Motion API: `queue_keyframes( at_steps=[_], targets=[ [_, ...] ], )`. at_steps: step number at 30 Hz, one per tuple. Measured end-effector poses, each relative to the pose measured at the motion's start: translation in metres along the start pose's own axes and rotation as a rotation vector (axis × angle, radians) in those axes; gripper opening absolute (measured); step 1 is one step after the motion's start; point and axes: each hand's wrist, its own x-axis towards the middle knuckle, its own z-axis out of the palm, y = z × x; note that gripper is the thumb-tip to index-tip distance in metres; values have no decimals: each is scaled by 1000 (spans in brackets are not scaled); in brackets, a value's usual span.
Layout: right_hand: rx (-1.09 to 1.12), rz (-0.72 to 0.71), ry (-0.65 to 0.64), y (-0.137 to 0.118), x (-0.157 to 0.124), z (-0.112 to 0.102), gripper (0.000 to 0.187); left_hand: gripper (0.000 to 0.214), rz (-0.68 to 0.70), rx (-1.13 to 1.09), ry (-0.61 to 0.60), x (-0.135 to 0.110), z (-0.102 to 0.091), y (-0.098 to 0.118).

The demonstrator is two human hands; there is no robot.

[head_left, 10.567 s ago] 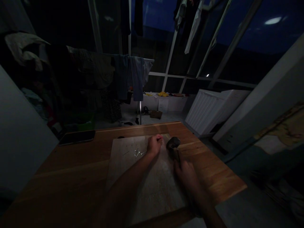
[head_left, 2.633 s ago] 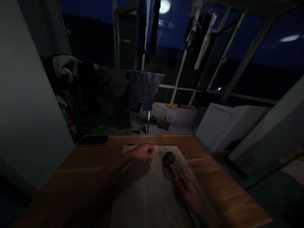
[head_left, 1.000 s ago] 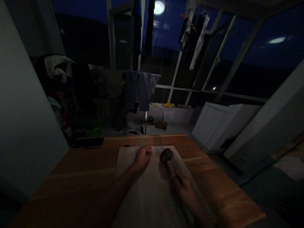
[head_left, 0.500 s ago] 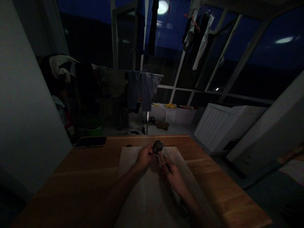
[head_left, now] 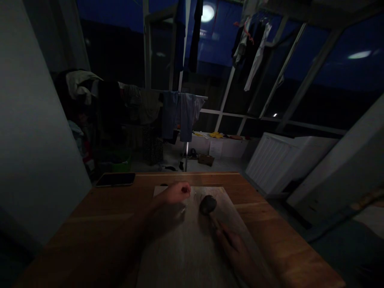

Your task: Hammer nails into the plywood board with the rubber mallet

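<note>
A pale wooden board (head_left: 195, 248) lies on the brown wooden table (head_left: 105, 216). My right hand (head_left: 237, 250) grips the handle of a dark-headed hammer (head_left: 208, 204), whose head hovers just over the board's far part. My left hand (head_left: 177, 193) is closed in a pinch near the board's far edge, to the left of the hammer head; what it pinches is too small and dark to name. The light is very dim.
A dark phone (head_left: 115, 179) lies at the table's far left corner. Beyond the table stand a clothes rack with hung garments (head_left: 177, 116) and a white ribbed cabinet (head_left: 270, 160). A grey wall (head_left: 33, 160) rises at the left.
Half a second ago the hammer head was up beside my left hand's fingers. It has since drawn back to the right and lower, and my left hand has shifted slightly farther away.
</note>
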Motion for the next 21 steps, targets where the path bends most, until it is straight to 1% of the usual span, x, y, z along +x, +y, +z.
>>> queue_keyframes(
  at_steps=[2,3,5,7,9,12,14,17,19,21],
  targets=[
    [9,22,33,2,2,2,91,11,39,291,-160,-12,-7,10],
    [18,22,53,2,3,3,92,14,45,411,-213,-17,-7,15],
    [36,20,93,1,6,4,92,18,46,558,-268,-26,-5,26],
    [49,32,117,-2,6,3,92,19,46,609,-273,-30,0,33],
    [63,46,110,-6,5,2,91,19,47,621,-259,-30,5,36],
    [98,43,75,-9,4,0,89,15,42,578,-236,-27,11,27],
    [119,29,80,-9,4,0,87,12,60,480,-175,-25,13,17],
    [136,-1,97,-6,6,2,80,18,94,303,-85,-20,13,1],
    [132,-9,103,-3,6,3,80,22,104,229,-97,-16,11,-5],
    [112,9,97,-2,6,3,84,23,104,170,-129,-12,8,-7]
  ],
)
